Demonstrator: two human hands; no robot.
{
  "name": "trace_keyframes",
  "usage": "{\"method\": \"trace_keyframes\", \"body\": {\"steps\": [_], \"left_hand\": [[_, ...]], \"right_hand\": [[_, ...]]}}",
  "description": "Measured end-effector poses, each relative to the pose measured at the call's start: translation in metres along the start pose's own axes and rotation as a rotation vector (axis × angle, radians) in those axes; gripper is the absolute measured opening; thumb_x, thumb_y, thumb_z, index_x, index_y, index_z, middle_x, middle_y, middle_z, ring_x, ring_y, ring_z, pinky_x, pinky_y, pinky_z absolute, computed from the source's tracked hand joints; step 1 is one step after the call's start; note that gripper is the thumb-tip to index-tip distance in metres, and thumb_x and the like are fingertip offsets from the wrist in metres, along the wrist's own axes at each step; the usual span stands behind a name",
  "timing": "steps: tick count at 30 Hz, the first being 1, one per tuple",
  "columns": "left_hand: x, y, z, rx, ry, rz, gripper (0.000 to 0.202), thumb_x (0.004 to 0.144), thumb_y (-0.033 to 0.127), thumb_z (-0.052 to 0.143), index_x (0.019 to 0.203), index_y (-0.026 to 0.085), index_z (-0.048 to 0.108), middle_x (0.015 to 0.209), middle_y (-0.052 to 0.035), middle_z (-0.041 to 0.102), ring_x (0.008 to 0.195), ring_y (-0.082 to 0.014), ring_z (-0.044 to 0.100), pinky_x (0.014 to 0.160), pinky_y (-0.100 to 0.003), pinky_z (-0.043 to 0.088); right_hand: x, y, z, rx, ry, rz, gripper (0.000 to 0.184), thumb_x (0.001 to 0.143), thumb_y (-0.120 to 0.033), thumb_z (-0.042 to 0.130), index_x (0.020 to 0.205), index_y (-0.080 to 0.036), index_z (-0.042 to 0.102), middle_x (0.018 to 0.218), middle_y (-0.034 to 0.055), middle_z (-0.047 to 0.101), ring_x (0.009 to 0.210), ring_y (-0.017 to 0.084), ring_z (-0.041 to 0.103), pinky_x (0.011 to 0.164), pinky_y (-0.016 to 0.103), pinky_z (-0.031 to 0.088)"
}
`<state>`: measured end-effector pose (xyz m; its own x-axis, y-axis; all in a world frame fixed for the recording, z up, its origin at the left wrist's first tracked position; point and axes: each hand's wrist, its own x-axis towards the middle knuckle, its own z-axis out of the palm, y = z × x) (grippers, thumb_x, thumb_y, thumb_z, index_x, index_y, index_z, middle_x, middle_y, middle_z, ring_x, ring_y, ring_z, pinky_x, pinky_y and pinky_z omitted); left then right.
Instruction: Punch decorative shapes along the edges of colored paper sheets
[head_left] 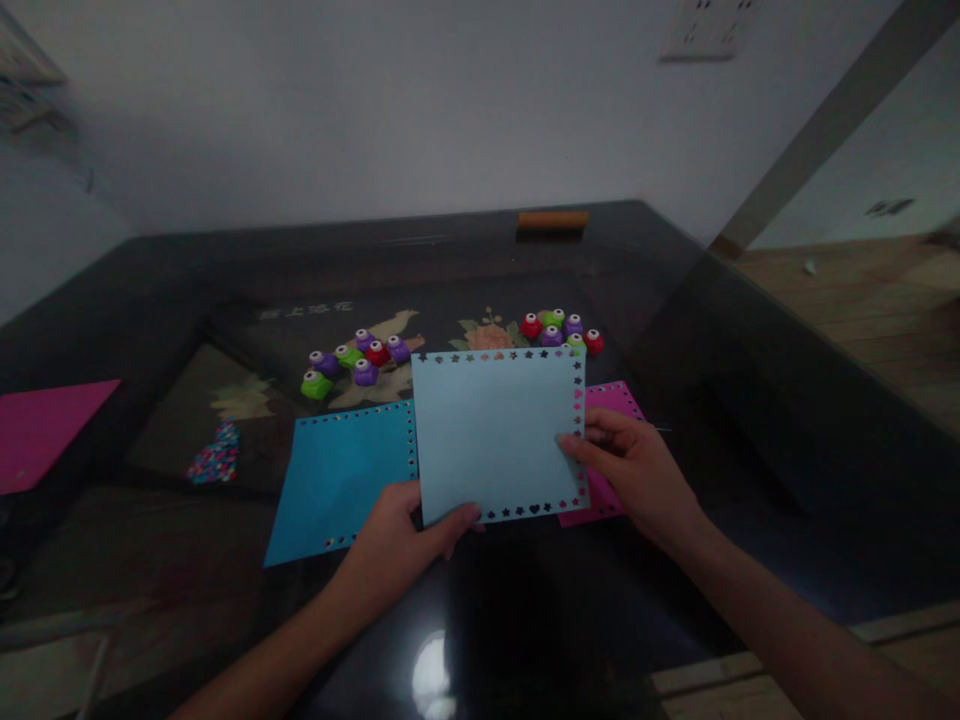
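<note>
A pale blue sheet of paper [495, 435] is held up above the table, with small shapes such as stars and a heart punched along its top, right and bottom edges. My left hand [416, 530] pinches its lower left corner, thumb in front. At the right edge, my right hand [630, 460] grips it between thumb and fingers. Behind it on the left lies a bright blue sheet [345, 480] with punched edges. A pink sheet [596, 505], also punched, shows partly behind the right side; the rest is hidden.
Several small craft punches [365, 372] in purple, green and red sit at left, with another group [551, 336] at right. Colourful paper bits [215, 455] lie in a pile. Another pink sheet [49, 430] is far left. A brown roll [553, 221] rests at the dark table's [315, 255] back edge.
</note>
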<state>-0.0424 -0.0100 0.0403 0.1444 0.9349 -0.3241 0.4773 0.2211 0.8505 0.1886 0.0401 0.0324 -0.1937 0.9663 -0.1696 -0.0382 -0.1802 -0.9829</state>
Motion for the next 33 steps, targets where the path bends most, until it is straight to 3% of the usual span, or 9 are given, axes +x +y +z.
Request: {"method": "trace_keyframes", "body": {"steps": [6, 19, 26, 33], "left_hand": [[0.0009, -0.0004, -0.0001, 0.019, -0.026, 0.010, 0.033, 0.074, 0.046, 0.054, 0.057, 0.019, 0.062, 0.048, 0.0005, 0.057, 0.048, -0.0157, 0.055, 0.051, -0.026, 0.042], [-0.0014, -0.0014, -0.0023, 0.050, 0.022, 0.013, 0.037, 0.074, 0.048, 0.054, 0.049, 0.020, 0.054, 0.050, -0.0006, 0.059, 0.051, -0.0160, 0.056, 0.054, -0.026, 0.042], [-0.0018, 0.0026, -0.0016, 0.044, -0.068, -0.030, 0.032, 0.073, 0.047, 0.055, 0.059, 0.019, 0.063, 0.048, 0.0016, 0.056, 0.048, -0.0151, 0.054, 0.052, -0.026, 0.042], [-0.0007, 0.0022, -0.0004, 0.027, -0.061, -0.006, 0.031, 0.074, 0.043, 0.056, 0.057, 0.019, 0.062, 0.047, 0.0015, 0.056, 0.048, -0.0146, 0.053, 0.053, -0.026, 0.042]], "right_hand": [[-0.0010, -0.0034, 0.0002, -0.025, 0.011, -0.036, 0.012, 0.071, -0.025, 0.072, 0.083, -0.023, 0.071, 0.074, 0.0004, 0.074, 0.065, 0.014, 0.068, 0.062, 0.028, 0.055], [0.0007, -0.0024, -0.0020, -0.023, 0.032, -0.045, 0.020, 0.068, -0.025, 0.075, 0.087, -0.022, 0.071, 0.083, 0.0019, 0.075, 0.074, 0.017, 0.069, 0.072, 0.033, 0.056], [0.0014, -0.0026, -0.0014, -0.012, 0.026, -0.064, 0.018, 0.069, -0.022, 0.072, 0.087, -0.022, 0.070, 0.083, 0.0015, 0.075, 0.072, 0.016, 0.069, 0.070, 0.033, 0.057], [0.0007, -0.0054, -0.0001, -0.030, 0.027, -0.085, 0.018, 0.068, -0.023, 0.073, 0.087, -0.023, 0.070, 0.085, 0.0015, 0.075, 0.075, 0.017, 0.069, 0.073, 0.035, 0.057]]}}
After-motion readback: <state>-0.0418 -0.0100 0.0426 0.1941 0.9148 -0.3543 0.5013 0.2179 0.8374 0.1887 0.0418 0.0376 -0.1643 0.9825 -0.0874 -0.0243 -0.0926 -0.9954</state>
